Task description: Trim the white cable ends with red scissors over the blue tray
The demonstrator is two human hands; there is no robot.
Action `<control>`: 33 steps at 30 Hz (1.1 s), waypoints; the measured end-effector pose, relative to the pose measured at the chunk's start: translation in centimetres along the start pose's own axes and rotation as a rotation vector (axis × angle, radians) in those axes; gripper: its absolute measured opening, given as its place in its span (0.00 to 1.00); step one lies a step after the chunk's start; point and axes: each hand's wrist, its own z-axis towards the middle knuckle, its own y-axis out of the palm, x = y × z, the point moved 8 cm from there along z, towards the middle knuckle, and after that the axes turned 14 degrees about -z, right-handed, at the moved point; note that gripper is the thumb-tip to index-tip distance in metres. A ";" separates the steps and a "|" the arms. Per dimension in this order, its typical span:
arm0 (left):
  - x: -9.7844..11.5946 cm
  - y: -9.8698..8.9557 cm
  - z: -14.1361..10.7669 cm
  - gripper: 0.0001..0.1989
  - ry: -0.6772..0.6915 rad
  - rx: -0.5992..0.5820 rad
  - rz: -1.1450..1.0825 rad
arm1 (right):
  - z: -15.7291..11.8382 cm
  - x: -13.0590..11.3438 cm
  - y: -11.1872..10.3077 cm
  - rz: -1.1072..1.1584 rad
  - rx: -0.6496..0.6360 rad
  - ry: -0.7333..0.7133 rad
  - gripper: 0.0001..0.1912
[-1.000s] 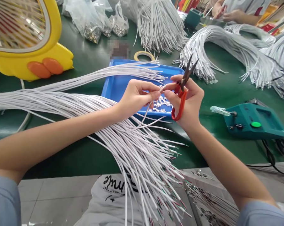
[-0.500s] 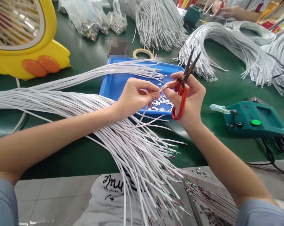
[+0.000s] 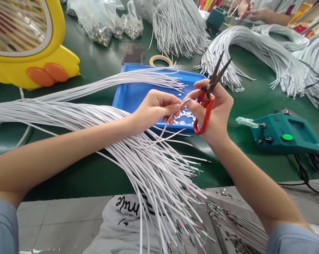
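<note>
My left hand (image 3: 162, 107) pinches a white cable (image 3: 168, 121) close to its end, above a blue tray (image 3: 130, 95). Red-handled scissors (image 3: 206, 109) hang in my right hand (image 3: 215, 113), with the dark blades apart and pointing up and away. The thumb and forefinger of that hand also meet at the cable's tip. Small white cut pieces (image 3: 184, 118) lie in the tray beneath my fingers. Under my left forearm spreads a thick bundle of white cables (image 3: 149, 165), many with red and green wire ends showing. A thinner cable bundle (image 3: 138, 76) rests across the tray.
A yellow duck-shaped fan (image 3: 35, 63) stands at the left. Tape (image 3: 161, 58), plastic bags of metal parts (image 3: 101, 28) and more cable bundles (image 3: 180, 28) lie at the back. A teal machine (image 3: 289, 134) sits at the right. Another person's hands (image 3: 254, 13) show at the top.
Both hands have shifted slightly right. More of the cable now shows between them, its white tip lying against my right thumb and forefinger. The scissors have moved a little right with my right hand.
</note>
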 end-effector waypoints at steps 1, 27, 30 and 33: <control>-0.1 0.1 0.0 0.08 -0.015 -0.023 -0.010 | 0.0 0.0 0.1 0.002 -0.008 0.011 0.13; 0.3 -1.5 0.0 0.14 0.095 0.179 0.228 | -0.5 -1.5 -0.4 -0.097 0.104 0.015 0.13; 0.5 -1.4 -0.1 0.16 0.125 0.168 0.237 | -0.7 -2.0 -0.3 -0.146 0.102 -0.007 0.12; 0.3 -1.3 0.0 0.18 0.110 0.152 0.207 | -0.9 -2.1 -0.2 -0.189 0.098 -0.003 0.10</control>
